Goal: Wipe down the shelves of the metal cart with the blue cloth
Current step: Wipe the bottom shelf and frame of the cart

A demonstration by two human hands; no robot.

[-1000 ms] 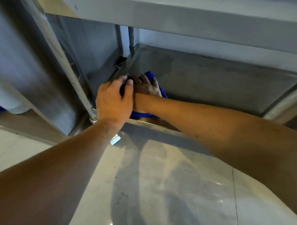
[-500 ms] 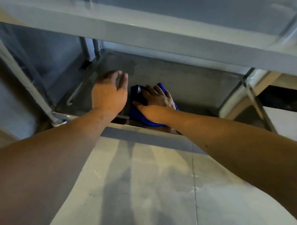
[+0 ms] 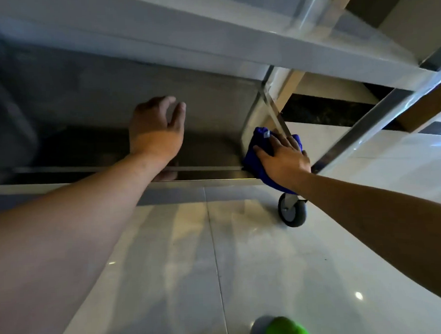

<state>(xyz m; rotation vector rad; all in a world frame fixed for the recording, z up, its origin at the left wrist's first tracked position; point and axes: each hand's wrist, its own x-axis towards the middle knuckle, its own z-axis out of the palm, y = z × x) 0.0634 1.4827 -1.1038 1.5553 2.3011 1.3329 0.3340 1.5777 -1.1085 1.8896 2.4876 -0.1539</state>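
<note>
Right hand (image 3: 283, 161) lies flat on the cloth (image 3: 258, 150), fingers (image 3: 280, 142) spread, pressing it onto the bottom shelf's near right corner, against the corner post (image 3: 275, 116). Cloth is bunched; part hangs over the shelf's front rim (image 3: 202, 183), a small white tag showing at its top. Left hand (image 3: 157, 134) reaches over the rim into the shelf (image 3: 211, 96) mid-span, fingers loosely curled and close together, holding nothing; can't tell if it touches the surface. Hands well apart. Upper shelf (image 3: 209, 41) overhangs. Caster (image 3: 292, 211) sits on the tiled floor (image 3: 193, 269) just below the cloth. Green object (image 3: 284, 329) at the bottom edge, blurred.
</note>
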